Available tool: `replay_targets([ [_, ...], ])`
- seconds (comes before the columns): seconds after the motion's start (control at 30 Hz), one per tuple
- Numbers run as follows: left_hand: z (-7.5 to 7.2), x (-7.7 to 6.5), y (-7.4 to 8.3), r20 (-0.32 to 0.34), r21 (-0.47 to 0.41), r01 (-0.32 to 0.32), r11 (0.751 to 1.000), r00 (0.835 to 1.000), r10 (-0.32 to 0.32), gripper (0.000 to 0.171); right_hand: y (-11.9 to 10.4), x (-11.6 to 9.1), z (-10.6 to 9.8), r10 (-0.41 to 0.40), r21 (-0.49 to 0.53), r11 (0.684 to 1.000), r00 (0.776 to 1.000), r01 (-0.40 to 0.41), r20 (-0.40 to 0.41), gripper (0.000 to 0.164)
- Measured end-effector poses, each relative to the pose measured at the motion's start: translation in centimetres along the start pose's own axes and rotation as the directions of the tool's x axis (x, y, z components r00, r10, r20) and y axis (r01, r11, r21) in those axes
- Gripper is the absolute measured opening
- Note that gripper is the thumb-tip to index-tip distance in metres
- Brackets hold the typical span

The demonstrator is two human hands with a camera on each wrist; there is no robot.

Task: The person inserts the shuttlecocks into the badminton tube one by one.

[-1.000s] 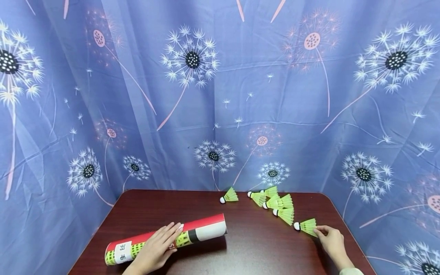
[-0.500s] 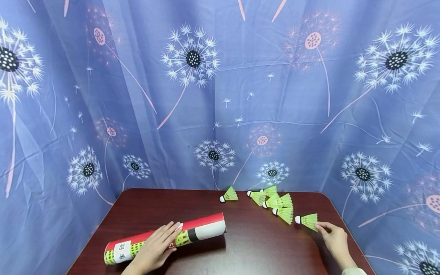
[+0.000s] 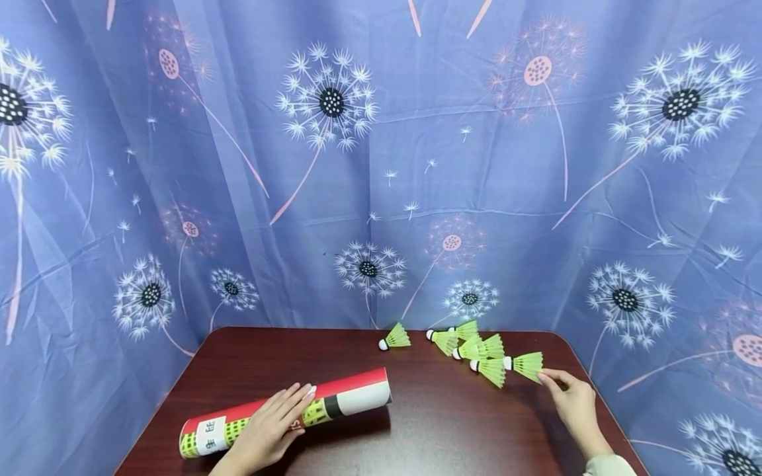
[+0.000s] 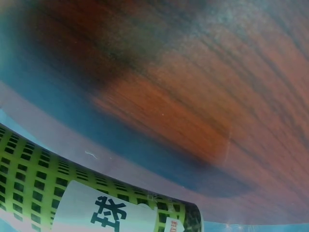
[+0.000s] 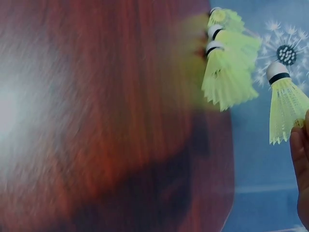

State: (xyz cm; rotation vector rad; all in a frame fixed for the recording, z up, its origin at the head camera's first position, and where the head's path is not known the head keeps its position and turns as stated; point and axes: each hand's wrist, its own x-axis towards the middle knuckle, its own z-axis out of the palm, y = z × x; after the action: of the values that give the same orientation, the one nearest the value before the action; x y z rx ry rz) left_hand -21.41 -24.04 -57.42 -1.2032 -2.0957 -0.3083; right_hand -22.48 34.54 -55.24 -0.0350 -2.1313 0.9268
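Between thumb and fingers of my right hand, a yellow-green shuttlecock is pinched by the edge of its skirt, its white cork pointing left. In the right wrist view this shuttlecock shows a black band below the cork; only part of the hand appears. My left hand rests on a red, white and green shuttlecock tube lying aslant on the table, fingers stretched across it. Its printed label shows in the left wrist view, where the left hand is out of sight.
Several shuttlecocks lie bunched and overlapping at the back right of the dark wooden table. A single shuttlecock lies apart near the back edge. A blue curtain with dandelion prints hangs behind and along both sides.
My right hand has carried its shuttlecock up and slightly left, so it now appears right beside the bunch. The left hand and the tube have stayed in place.
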Motion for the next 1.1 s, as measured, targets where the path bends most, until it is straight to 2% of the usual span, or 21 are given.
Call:
replay_targets([
  [0.1,0.1,0.0,-0.1,-0.007,-0.002,-0.005,1.0,1.0,0.005,0.053,-0.9,0.3,0.5,0.014,0.025,1.0,1.0,-0.014,0.003,0.015],
  [0.3,0.2,0.1,-0.1,-0.004,-0.003,-0.003,1.0,1.0,0.003,0.052,-2.7,0.3,2.0,-0.013,0.08,0.997,1.0,0.01,0.029,0.014],
  [0.77,0.3,0.0,0.1,-0.009,-0.013,-0.001,1.0,1.0,0.001,0.054,-6.0,-2.3,5.7,-0.026,0.25,0.968,0.989,-0.011,0.144,0.014],
  [1.1,0.2,0.3,0.3,0.006,-0.019,0.003,1.0,1.0,-0.003,0.054,-8.6,-3.1,8.2,-0.023,0.336,0.941,0.985,-0.037,0.17,0.012],
])
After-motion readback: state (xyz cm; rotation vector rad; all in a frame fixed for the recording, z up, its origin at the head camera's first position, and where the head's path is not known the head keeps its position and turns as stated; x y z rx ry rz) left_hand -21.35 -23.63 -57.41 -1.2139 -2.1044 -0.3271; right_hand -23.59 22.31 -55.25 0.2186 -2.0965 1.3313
